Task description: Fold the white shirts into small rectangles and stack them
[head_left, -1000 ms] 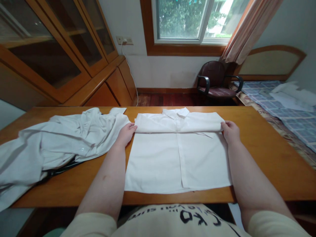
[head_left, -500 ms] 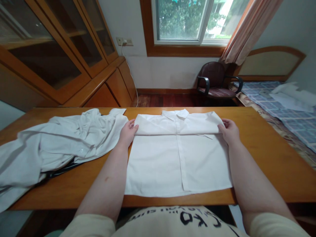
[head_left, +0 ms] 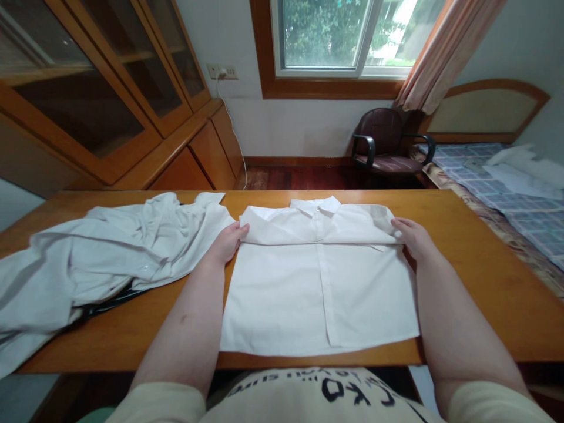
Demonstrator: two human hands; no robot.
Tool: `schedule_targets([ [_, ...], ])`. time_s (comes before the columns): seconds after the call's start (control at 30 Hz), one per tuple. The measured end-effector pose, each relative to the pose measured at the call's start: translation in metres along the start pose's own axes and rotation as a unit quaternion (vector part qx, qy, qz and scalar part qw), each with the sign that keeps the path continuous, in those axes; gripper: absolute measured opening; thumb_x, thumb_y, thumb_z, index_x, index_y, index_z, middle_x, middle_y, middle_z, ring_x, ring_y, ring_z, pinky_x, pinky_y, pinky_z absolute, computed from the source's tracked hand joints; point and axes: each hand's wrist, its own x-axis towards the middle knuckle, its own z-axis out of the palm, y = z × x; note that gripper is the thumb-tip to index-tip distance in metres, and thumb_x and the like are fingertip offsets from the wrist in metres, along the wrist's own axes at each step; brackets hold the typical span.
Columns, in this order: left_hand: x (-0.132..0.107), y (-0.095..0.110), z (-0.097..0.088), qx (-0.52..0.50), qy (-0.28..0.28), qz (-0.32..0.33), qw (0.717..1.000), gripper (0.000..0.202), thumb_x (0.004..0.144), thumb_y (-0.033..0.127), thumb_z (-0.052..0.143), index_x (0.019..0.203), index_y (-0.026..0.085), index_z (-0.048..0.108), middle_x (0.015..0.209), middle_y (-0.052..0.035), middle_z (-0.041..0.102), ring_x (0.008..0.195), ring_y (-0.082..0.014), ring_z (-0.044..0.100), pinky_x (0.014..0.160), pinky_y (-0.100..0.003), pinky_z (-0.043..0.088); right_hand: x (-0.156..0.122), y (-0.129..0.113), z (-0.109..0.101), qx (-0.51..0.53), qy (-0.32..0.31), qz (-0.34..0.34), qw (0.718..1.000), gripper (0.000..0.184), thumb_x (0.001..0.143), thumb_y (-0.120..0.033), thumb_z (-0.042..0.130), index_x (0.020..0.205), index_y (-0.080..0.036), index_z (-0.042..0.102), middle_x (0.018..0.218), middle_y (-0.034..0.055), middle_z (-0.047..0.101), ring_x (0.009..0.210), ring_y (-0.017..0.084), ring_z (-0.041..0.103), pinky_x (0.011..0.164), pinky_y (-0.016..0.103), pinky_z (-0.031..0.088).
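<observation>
A white collared shirt (head_left: 282,294) lies front up on the wooden table, its collar at the far side and its upper part folded over in a band across the chest. My left hand (head_left: 230,239) pinches the left end of that band between thumb and fingers. At the opposite end, my right hand (head_left: 413,236) grips the band's right edge, its thumb partly hidden. Left of my left hand rests a crumpled heap of white garments (head_left: 123,247), with some dark striped cloth showing beneath it.
The wooden table (head_left: 476,282) spans the view in front of me. Beyond it stand a glass-door cabinet (head_left: 176,147) at left, a dark red armchair (head_left: 385,141) under the window, and a bed (head_left: 506,182) with a plaid cover at right.
Both hands have drawn the folded band slightly toward me, and the shirt's lower hem has slid a little nearer. The right hand's fingers have shifted on the edge.
</observation>
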Motion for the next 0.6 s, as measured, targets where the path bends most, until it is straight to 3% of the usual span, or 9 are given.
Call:
schedule_targets([
  [0.13,0.000,0.000,-0.004,-0.001,-0.020,0.001,1.000,0.041,0.060,0.040,0.076,0.090,0.013,0.067,0.089,-0.0092,0.073,0.096,-0.0279,0.065,0.086,-0.035,0.050,0.000,0.001,-0.001,-0.019,0.003,0.015,1.000,0.031,0.061,-0.043,0.077,0.083,-0.022,0.071,0.076,-0.0003,0.069,0.067,0.016,0.060,0.056,0.024,0.047],
  [0.3,-0.001,-0.001,-0.014,0.013,-0.051,-0.021,0.998,0.043,0.060,0.037,0.077,0.094,0.011,0.069,0.092,-0.0090,0.074,0.096,-0.0286,0.066,0.091,-0.038,0.048,0.000,-0.002,-0.004,0.133,0.030,0.027,0.990,0.018,0.060,-0.032,0.074,0.073,-0.023,0.068,0.068,-0.0018,0.067,0.061,0.015,0.059,0.053,0.023,0.048],
  [0.43,0.000,-0.005,-0.024,0.042,-0.089,-0.055,0.994,0.040,0.062,0.036,0.075,0.091,0.010,0.071,0.092,-0.0109,0.074,0.096,-0.0317,0.066,0.090,-0.041,0.049,-0.004,-0.008,-0.010,0.169,-0.023,0.060,0.984,0.011,0.061,-0.027,0.069,0.069,-0.020,0.065,0.067,0.0006,0.066,0.061,0.015,0.060,0.053,0.025,0.050],
  [0.6,0.005,-0.010,-0.028,0.012,-0.061,-0.031,0.998,0.045,0.071,0.051,0.066,0.092,0.012,0.071,0.092,-0.0109,0.074,0.099,-0.0309,0.065,0.088,-0.039,0.049,-0.010,-0.014,-0.020,0.152,-0.126,0.111,0.974,0.014,0.070,-0.031,0.065,0.080,-0.021,0.066,0.074,0.0039,0.069,0.065,0.019,0.064,0.057,0.029,0.053],
])
